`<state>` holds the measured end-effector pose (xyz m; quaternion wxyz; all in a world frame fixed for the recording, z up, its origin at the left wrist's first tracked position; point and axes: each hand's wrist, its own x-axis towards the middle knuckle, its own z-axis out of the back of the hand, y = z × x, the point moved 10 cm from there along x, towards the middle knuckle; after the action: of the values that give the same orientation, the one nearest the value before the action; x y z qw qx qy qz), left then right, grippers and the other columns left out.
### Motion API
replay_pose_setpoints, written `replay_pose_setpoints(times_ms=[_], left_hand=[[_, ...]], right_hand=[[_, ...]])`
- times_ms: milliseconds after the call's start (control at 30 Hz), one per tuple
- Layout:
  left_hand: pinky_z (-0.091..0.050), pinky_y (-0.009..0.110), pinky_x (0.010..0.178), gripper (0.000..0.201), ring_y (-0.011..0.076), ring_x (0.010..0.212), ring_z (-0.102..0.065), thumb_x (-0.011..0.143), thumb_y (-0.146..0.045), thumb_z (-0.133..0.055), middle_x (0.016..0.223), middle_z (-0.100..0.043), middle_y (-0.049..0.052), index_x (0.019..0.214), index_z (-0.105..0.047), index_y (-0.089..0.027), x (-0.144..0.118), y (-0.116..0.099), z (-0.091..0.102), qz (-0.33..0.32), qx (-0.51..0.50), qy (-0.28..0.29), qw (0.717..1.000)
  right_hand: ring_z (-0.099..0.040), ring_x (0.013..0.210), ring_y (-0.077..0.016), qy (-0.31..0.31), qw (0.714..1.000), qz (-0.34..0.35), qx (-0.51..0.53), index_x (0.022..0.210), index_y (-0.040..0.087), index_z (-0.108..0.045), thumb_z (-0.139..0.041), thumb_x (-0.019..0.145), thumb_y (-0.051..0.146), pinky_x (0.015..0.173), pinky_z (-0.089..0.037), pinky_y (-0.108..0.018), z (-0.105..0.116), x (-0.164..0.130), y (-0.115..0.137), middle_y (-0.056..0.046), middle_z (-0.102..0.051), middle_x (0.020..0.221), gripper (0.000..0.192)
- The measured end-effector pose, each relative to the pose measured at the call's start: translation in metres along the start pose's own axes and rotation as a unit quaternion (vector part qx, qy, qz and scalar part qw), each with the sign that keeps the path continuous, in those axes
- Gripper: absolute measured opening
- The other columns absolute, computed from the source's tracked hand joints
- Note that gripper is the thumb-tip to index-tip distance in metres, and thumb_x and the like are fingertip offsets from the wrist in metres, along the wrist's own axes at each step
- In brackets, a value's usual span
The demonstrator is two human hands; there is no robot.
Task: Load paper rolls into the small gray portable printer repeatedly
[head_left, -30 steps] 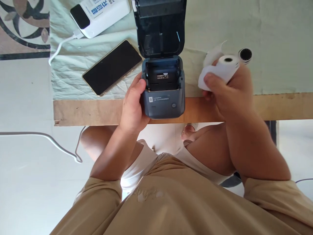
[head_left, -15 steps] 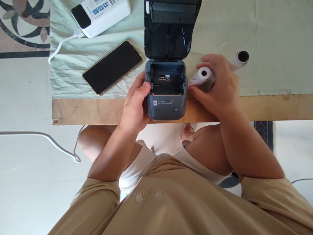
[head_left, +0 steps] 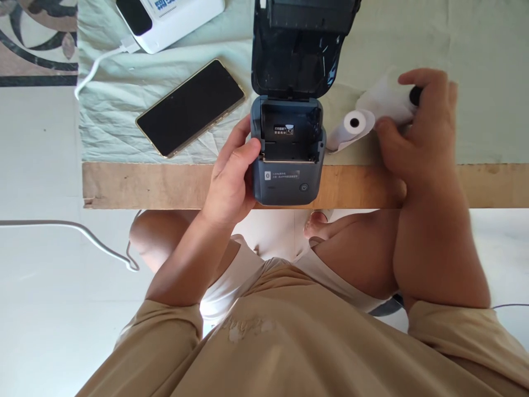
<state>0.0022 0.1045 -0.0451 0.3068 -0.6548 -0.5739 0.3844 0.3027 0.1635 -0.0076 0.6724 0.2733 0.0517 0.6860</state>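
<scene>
A small dark grey label printer (head_left: pixel 287 179) stands at the table's front edge with its lid (head_left: pixel 300 55) tipped back and its paper bay bare. My left hand (head_left: pixel 230 184) grips the printer's left side, thumb on the bay's rim. A white paper roll (head_left: pixel 351 125) lies on its side just right of the printer, touched by no hand. My right hand (head_left: pixel 421 140) is further right, its fingers curled over a second white roll with a dark core (head_left: pixel 392 102), thumb under it; motion blur hides the exact grip.
A black phone (head_left: pixel 190 107) lies face up left of the printer on the pale green cloth (head_left: pixel 475 49). A white power bank (head_left: pixel 173 14) with a white cable (head_left: pixel 95 63) sits at the back left. The bare wooden table edge (head_left: pixel 144 184) runs across; another cable (head_left: pixel 82 234) lies on the floor.
My right hand set the first paper roll down beside the printer, then moved right and closed over the second roll. The printer shifted slightly right under my left hand.
</scene>
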Motion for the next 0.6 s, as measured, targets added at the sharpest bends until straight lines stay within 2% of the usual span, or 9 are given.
replay_pose_setpoints(times_ms=[100,167,200,300,367,433,500,600], left_hand=[[-0.064,0.041,0.116,0.041,0.0351,0.159,-0.062,0.096,-0.057,-0.078,0.126,-0.082,0.007,0.123,-0.076,-0.027,-0.001,-0.002,0.0,-0.005,0.01,-0.007,1.0],[-0.064,0.042,0.116,0.04,0.0353,0.159,-0.061,0.096,-0.056,-0.078,0.127,-0.082,0.008,0.122,-0.076,-0.026,-0.002,-0.003,0.0,-0.009,0.011,-0.012,1.0],[-0.064,0.043,0.116,0.038,0.0354,0.159,-0.061,0.097,-0.055,-0.076,0.127,-0.081,0.008,0.122,-0.075,-0.026,-0.002,-0.003,-0.001,-0.011,0.01,-0.014,1.0],[-0.065,0.047,0.116,0.034,0.0352,0.158,-0.062,0.101,-0.049,-0.073,0.125,-0.081,0.008,0.124,-0.075,-0.025,-0.003,-0.002,-0.001,-0.013,0.004,-0.011,1.0],[-0.066,0.047,0.115,0.034,0.0355,0.157,-0.063,0.101,-0.048,-0.074,0.125,-0.082,0.007,0.125,-0.076,-0.025,-0.002,-0.002,-0.002,-0.014,-0.001,0.0,1.0],[-0.066,0.046,0.114,0.035,0.0351,0.157,-0.063,0.1,-0.048,-0.076,0.129,-0.081,0.006,0.126,-0.077,-0.025,-0.001,-0.001,-0.002,-0.017,-0.008,0.008,1.0],[-0.067,0.044,0.113,0.036,0.0338,0.156,-0.064,0.1,-0.047,-0.076,0.131,-0.081,0.005,0.129,-0.076,-0.025,0.0,0.0,0.0,-0.017,-0.01,0.008,1.0],[-0.067,0.043,0.112,0.035,0.033,0.154,-0.066,0.101,-0.045,-0.072,0.128,-0.082,0.004,0.129,-0.075,-0.024,0.0,0.001,0.0,-0.018,0.0,0.007,1.0]], right_hand=[[-0.071,0.113,-0.0312,-0.006,0.998,0.002,0.061,0.148,0.032,-0.058,-0.071,0.067,0.005,0.091,-0.056,-0.049,0.001,0.003,0.004,-0.013,-0.071,0.139,0.086],[-0.072,0.105,-0.028,-0.034,0.986,-0.008,0.164,0.152,0.037,-0.049,-0.076,0.067,0.012,0.079,-0.055,-0.045,0.003,0.008,-0.002,-0.012,-0.068,0.15,0.092],[-0.072,0.102,-0.0273,-0.044,0.971,-0.031,0.233,0.149,0.038,-0.05,-0.078,0.067,0.017,0.075,-0.053,-0.044,0.001,0.011,-0.011,-0.012,-0.067,0.151,0.09],[-0.071,0.103,-0.0289,-0.034,0.886,-0.155,0.436,0.125,0.032,-0.062,-0.07,0.069,0.03,0.067,-0.05,-0.043,-0.016,0.017,-0.046,-0.015,-0.067,0.143,0.057],[-0.071,0.109,-0.0313,0.002,0.832,-0.222,0.509,0.107,0.028,-0.066,-0.061,0.071,0.033,0.065,-0.049,-0.043,-0.029,0.018,-0.059,-0.016,-0.069,0.14,0.036],[-0.071,0.114,-0.0319,0.03,0.812,-0.243,0.53,0.095,0.029,-0.069,-0.06,0.073,0.034,0.066,-0.05,-0.045,-0.032,0.018,-0.058,-0.014,-0.071,0.136,0.024],[-0.071,0.112,-0.0302,0.011,0.788,-0.26,0.558,0.086,0.031,-0.072,-0.065,0.068,0.031,0.064,-0.051,-0.044,-0.028,0.015,-0.053,-0.01,-0.072,0.122,0.02],[-0.068,0.098,-0.0236,-0.062,0.73,-0.302,0.611,0.087,0.03,-0.076,-0.066,0.053,0.023,0.056,-0.051,-0.036,-0.025,0.005,-0.046,-0.006,-0.07,0.108,0.036]])
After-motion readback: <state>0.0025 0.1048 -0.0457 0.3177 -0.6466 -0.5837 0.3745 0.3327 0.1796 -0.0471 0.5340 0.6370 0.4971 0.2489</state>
